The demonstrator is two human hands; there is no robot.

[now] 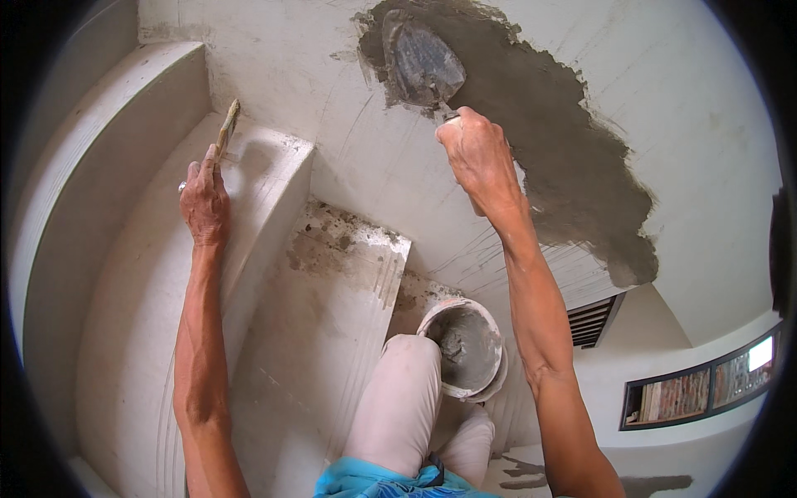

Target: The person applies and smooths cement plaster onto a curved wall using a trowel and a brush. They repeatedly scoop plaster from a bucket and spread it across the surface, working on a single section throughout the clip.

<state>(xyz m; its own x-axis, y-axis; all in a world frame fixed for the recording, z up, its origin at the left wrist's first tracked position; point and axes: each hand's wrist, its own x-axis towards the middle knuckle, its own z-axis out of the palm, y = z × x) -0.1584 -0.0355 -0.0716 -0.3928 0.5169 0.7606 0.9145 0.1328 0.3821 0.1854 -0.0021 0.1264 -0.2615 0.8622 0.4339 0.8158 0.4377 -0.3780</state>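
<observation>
My right hand (483, 162) is closed round the handle of a trowel (423, 65). Its broad grey blade, smeared with plaster, lies against the wall at the upper left end of a wet, dark grey plaster patch (540, 124). That patch runs down the pale wall to the right. Over a step at the left, my left hand (205, 203) grips a narrow, brush-like tool (227, 129) with a yellowish edge, its tip pointing up toward the wall. A ring shows on that hand.
Pale steps (332, 315) climb to the left, some with plaster spots. A round bucket (475, 365) of wet grey plaster stands beside my knee (398, 390). A dark slatted vent (591, 322) and a framed shelf opening (697, 386) lie at the lower right.
</observation>
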